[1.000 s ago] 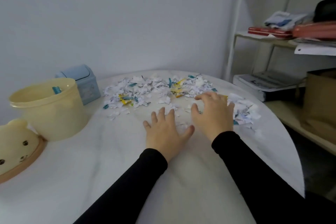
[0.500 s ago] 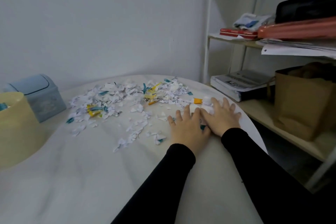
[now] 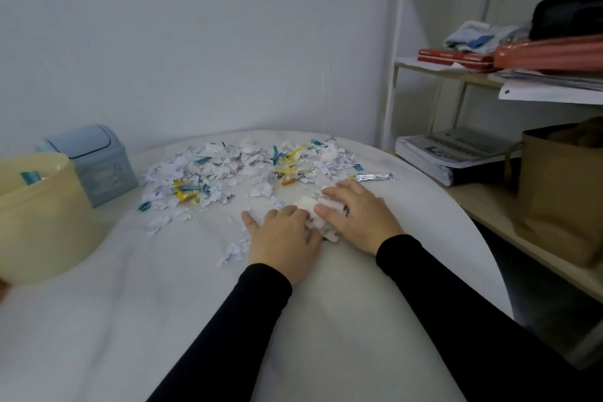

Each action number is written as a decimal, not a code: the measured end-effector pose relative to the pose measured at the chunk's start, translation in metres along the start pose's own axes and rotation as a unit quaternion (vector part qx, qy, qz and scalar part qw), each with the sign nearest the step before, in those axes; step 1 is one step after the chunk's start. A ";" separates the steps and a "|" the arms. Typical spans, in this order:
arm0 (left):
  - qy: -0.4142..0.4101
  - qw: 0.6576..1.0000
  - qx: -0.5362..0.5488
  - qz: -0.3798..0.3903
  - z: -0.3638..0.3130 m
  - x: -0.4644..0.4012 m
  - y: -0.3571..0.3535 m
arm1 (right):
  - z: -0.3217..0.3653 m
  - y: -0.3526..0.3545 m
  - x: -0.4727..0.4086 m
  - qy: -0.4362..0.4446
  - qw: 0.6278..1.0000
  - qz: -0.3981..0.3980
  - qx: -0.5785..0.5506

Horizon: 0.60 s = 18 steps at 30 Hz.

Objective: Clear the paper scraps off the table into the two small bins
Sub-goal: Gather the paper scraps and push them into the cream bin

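Note:
A wide spread of torn paper scraps [image 3: 228, 170], white with blue and yellow bits, lies across the far half of the round white table [image 3: 326, 336]. My left hand [image 3: 284, 238] and my right hand [image 3: 362, 219] lie side by side on the table, palms down, fingers curled over a small heap of white scraps [image 3: 313, 209] bunched between them. A yellow round bin [image 3: 39, 222] stands at the left with a blue scrap inside. Behind it sits a small blue lidded bin [image 3: 94, 163].
A silver foil wrapper [image 3: 372, 177] lies just beyond my right hand. The table's right edge drops off close to that hand. A shelf unit [image 3: 456, 75] with books, papers and a brown paper bag [image 3: 561, 186] stands to the right. A wall runs behind.
Both hands have drawn back toward the table's middle, pulling a clump of scraps together from the right edge. The camera view has swung slightly left, showing more of the yellow bin.

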<state>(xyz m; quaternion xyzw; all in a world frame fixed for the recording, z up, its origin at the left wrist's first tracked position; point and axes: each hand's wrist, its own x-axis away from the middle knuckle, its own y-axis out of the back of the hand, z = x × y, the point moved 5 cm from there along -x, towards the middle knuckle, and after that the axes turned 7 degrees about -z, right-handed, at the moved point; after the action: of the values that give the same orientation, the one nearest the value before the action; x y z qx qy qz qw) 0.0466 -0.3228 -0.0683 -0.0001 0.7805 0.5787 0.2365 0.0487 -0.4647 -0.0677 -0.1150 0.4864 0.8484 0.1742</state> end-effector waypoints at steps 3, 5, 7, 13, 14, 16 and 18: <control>0.091 0.995 -0.001 -0.036 0.020 0.009 0.010 | -0.002 0.017 -0.009 -0.009 0.995 -0.089 -0.035; 0.165 0.985 0.035 -0.026 0.026 0.014 0.011 | -0.007 0.023 -0.019 -0.021 0.990 -0.140 -0.009; 0.198 0.979 0.053 0.011 0.027 0.017 0.004 | -0.012 0.020 -0.032 -0.058 0.988 -0.137 0.036; 0.142 0.987 0.062 0.042 0.027 0.003 -0.010 | -0.031 -0.017 -0.055 -0.161 0.983 0.041 0.076; 0.132 0.988 0.067 0.046 0.027 -0.001 -0.013 | -0.027 -0.017 -0.055 -0.152 0.986 0.039 0.059; 0.110 0.990 0.074 0.045 0.027 -0.010 -0.019 | -0.015 -0.017 -0.051 -0.127 0.991 0.027 0.020; 0.093 0.992 0.085 0.028 0.030 -0.019 -0.020 | -0.002 -0.020 -0.043 -0.113 0.992 0.047 -0.030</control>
<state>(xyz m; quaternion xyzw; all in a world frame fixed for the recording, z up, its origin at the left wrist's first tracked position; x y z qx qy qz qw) 0.0797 -0.3075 -0.0863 -0.0121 0.8448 0.5145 0.1463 0.0962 -0.4652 -0.0687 -0.0007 0.4431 0.8774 0.1842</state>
